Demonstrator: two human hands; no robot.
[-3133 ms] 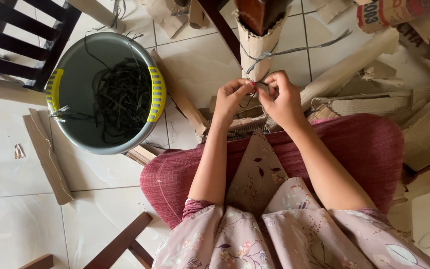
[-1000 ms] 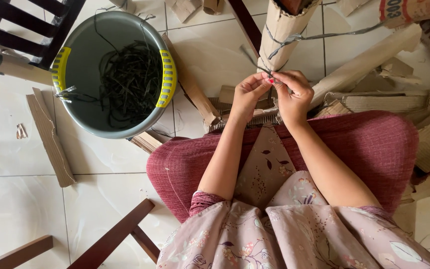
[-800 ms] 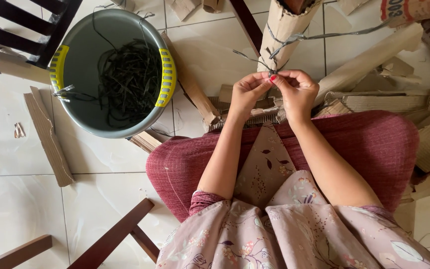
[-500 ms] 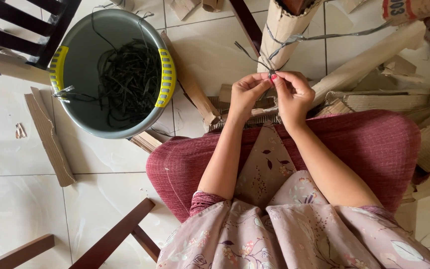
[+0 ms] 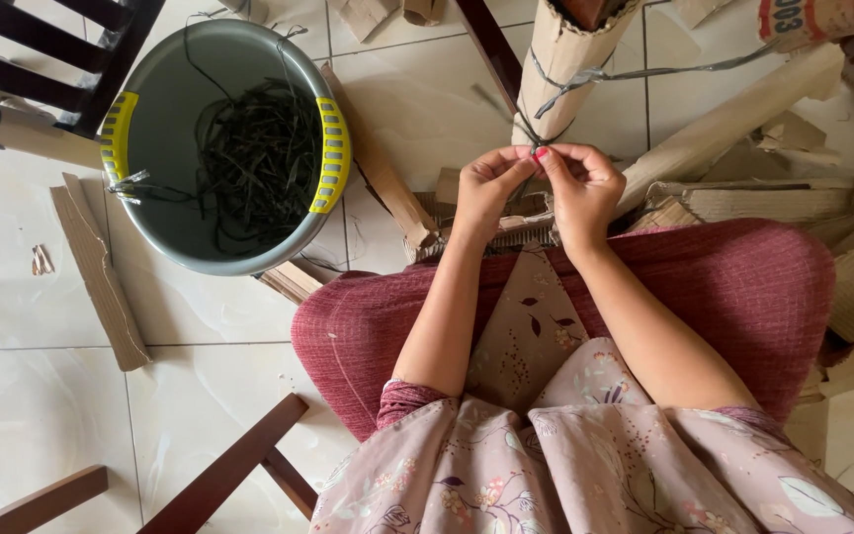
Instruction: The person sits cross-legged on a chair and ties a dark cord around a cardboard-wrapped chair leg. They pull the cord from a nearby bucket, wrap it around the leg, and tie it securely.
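My left hand [image 5: 486, 188] and my right hand [image 5: 580, 183] meet at a knot of thin dark string [image 5: 531, 133]. Both pinch its ends with the fingertips. The string is wound around a cardboard-wrapped post [image 5: 565, 54] that rises just beyond my knees. A loose tail of the string [image 5: 664, 71] trails off to the right across the floor tiles. My lap is covered by a dark red skirt [image 5: 743, 287].
A grey bucket with yellow handles [image 5: 150, 129] holds a tangle of dark strips at the left. Cardboard pieces [image 5: 101, 272] lie on the white tiles, with a pile at the right [image 5: 822, 198]. Dark wooden chair parts show at top left [image 5: 42, 40] and bottom left [image 5: 229, 475].
Both hands stayed together at the string on the post, with the fingers working the knot. The view shifted slightly since the oldest frame; the bucket and cardboard have not moved.
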